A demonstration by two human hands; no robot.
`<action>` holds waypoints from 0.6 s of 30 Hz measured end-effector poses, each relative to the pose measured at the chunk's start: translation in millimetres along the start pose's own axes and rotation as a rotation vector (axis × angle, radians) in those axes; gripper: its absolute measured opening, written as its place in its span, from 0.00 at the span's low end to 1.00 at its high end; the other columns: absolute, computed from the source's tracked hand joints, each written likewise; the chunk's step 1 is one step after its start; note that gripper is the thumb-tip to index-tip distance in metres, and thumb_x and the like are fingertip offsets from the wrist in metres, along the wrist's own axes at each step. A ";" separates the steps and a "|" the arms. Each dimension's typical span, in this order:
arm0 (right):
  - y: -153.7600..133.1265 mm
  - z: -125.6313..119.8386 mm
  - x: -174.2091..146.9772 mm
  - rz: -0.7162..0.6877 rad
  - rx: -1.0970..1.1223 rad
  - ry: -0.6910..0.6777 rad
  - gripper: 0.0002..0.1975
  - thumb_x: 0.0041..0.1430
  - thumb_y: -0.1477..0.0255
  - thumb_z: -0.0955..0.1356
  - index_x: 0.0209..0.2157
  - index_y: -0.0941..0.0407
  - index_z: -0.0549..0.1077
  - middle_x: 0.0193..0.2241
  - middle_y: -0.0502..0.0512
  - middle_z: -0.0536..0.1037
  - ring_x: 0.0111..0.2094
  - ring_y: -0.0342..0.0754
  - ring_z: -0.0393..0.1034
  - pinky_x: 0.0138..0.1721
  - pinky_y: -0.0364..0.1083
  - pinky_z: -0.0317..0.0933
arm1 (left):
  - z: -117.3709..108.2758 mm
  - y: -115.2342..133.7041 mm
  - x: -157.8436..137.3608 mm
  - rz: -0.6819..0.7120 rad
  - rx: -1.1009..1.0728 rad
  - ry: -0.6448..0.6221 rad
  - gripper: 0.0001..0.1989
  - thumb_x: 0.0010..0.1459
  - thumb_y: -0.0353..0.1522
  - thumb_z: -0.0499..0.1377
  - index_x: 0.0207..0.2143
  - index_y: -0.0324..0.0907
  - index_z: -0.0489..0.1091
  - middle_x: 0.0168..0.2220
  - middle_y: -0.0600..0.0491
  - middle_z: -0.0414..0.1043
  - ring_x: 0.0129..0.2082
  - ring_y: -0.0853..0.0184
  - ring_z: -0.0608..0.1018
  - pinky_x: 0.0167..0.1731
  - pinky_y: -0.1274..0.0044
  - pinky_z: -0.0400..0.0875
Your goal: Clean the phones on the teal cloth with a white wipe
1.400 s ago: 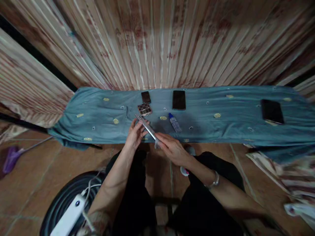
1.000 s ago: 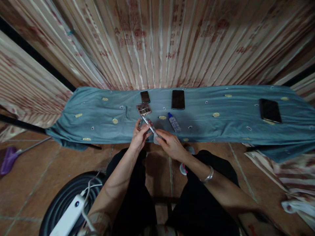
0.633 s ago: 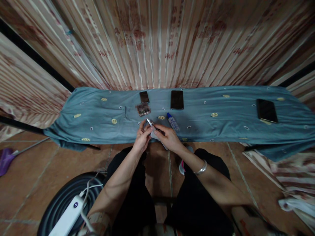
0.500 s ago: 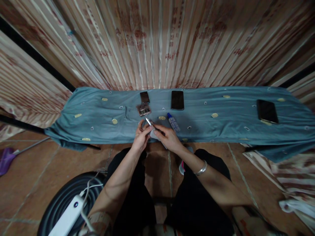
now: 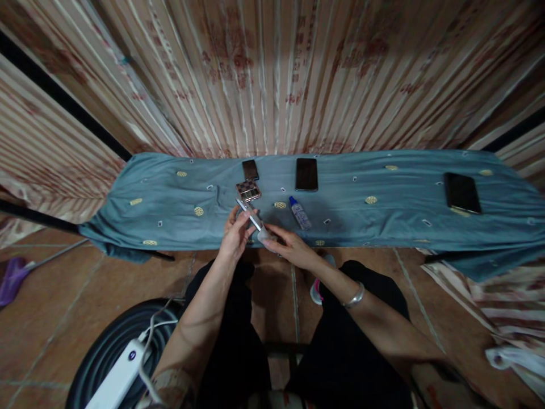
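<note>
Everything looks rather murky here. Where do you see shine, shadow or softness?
Head view: dim light overall, the black trousers losing nearly all detail; head view again: a bright highlight on the silvery bracelet; same head view: the blue-capped bottle too soft to read, and little fine detail on the slim silvery item in both hands.
</note>
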State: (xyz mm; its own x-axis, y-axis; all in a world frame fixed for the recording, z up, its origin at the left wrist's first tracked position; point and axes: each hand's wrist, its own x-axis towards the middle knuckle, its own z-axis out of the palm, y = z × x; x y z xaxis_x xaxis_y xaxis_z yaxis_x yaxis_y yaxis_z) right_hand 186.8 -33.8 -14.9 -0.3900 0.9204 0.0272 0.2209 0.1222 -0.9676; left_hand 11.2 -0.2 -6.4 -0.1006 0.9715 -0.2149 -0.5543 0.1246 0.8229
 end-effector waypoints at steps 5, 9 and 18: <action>-5.0 9.5 -1.7 -0.022 0.012 0.056 0.31 0.60 0.62 0.71 0.63 0.52 0.67 0.60 0.55 0.73 0.61 0.54 0.68 0.63 0.55 0.60 | 7.9 -4.8 -4.1 -0.044 0.003 -0.043 0.21 0.46 0.42 0.72 0.37 0.37 0.75 0.39 0.46 0.81 0.49 0.56 0.80 0.48 0.70 0.75; -7.5 10.1 -0.2 -0.041 0.030 0.077 0.29 0.62 0.63 0.69 0.64 0.51 0.66 0.61 0.53 0.73 0.62 0.53 0.68 0.64 0.55 0.59 | 13.1 -9.3 -9.1 -0.067 -0.017 -0.057 0.19 0.49 0.43 0.69 0.37 0.37 0.77 0.39 0.46 0.81 0.47 0.58 0.81 0.47 0.72 0.75; -7.2 11.8 -3.5 -0.137 -0.136 0.048 0.27 0.70 0.63 0.61 0.68 0.50 0.59 0.67 0.54 0.64 0.68 0.51 0.58 0.69 0.55 0.52 | 8.7 -13.5 -9.4 -0.073 0.067 -0.045 0.16 0.47 0.40 0.71 0.34 0.38 0.78 0.34 0.50 0.81 0.35 0.65 0.80 0.35 0.77 0.72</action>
State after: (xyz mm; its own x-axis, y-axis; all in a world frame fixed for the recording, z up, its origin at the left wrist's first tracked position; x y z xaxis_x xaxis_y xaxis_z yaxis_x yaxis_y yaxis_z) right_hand 176.0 -42.3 -11.0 -0.3822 0.9080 0.1716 0.2889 0.2939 -0.9111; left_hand 26.9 -9.3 -10.9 -0.0237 0.9673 -0.2526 -0.5021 0.2070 0.8397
